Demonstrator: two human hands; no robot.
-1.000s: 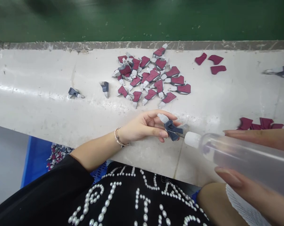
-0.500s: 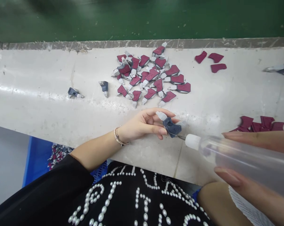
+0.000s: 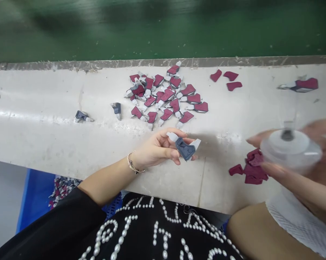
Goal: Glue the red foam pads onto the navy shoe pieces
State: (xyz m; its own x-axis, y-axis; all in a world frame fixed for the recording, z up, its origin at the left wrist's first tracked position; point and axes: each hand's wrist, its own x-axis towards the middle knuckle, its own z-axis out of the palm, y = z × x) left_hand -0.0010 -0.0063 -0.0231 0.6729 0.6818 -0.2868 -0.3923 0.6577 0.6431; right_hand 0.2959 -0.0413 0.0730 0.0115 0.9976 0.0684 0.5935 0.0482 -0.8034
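Note:
Between its thumb and fingers, my left hand (image 3: 165, 146) grips a dark grey part (image 3: 185, 148) with light ends, over the front of the table. At the right, my right hand (image 3: 309, 180) is wrapped round a clear bottle (image 3: 294, 150) with a white cap, blurred by motion. Below and left of the bottle lie loose maroon pieces (image 3: 255, 168), partly covered by the fingers. A pile of assembled maroon and grey parts (image 3: 167, 95) lies beyond my left hand. Two dark grey parts, one at the far left (image 3: 82, 116) and one nearer the pile (image 3: 117, 110), rest apart.
Three maroon pieces (image 3: 230, 76) lie right of the pile, and one assembled part (image 3: 305, 85) at the far right. A green surface (image 3: 163, 32) runs behind the white table (image 3: 44, 144). A blue bin (image 3: 34, 196) holding many parts stands below the table at left.
The bottle's tip has left the grey part; my right hand has swung it rightward and turned it upright. My left hand still holds the grey part. The view has shifted slightly.

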